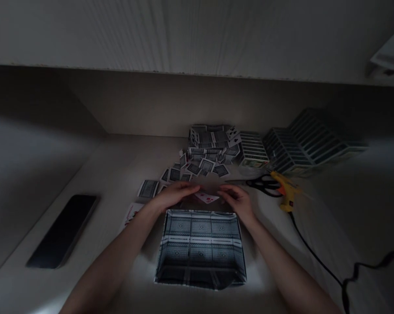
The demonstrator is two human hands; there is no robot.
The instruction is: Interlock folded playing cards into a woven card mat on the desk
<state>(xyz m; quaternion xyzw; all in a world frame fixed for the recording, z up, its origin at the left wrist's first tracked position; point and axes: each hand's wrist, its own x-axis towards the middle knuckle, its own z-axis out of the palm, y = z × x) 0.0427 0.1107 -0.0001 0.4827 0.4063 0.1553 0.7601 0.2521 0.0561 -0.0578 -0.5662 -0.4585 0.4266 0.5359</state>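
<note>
A playing card (207, 198) with red pips shows between my two hands, just beyond the far edge of a box. My left hand (179, 192) pinches its left side, and my right hand (236, 199) has the right corner between thumb and fingers. Below my hands stands an open box (202, 242) made of joined playing cards, their dark patterned backs facing inward. Loose cards and cut card pieces (193, 169) lie scattered past my left hand. Near my left forearm are a face-up card (132, 213) and a face-down card (148, 189).
Black scissors (265, 185) and a yellow glue gun (287, 192) with a black cord (314, 259) lie right. A phone (62, 231) rests left. Card structures (213, 139) and striped, stepped pieces (291, 146) stand at the back. A shelf edge (184, 75) overhangs the surface.
</note>
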